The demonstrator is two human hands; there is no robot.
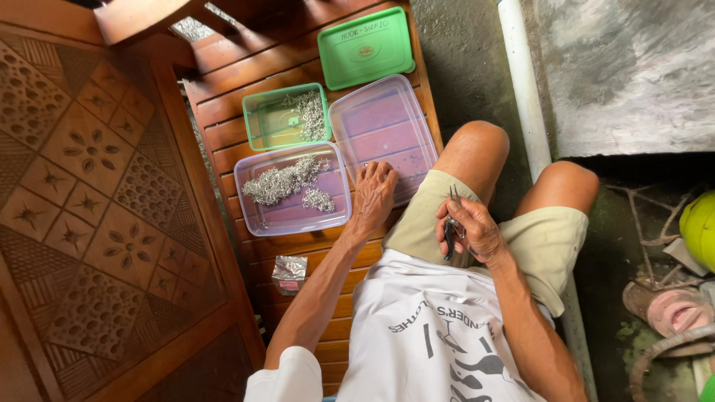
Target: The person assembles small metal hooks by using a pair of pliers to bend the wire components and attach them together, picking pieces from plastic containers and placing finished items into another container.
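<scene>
Right hand gripping one pliers; left hand holding nothing, fingers spread flat on clear lid. Two tubs noted: clear tub, green tub. One green lid, one packet.

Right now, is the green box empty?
No, the green box holds a heap of small silvery metal bits on its right side.

Bare slats lie free below crowding trays.
</scene>
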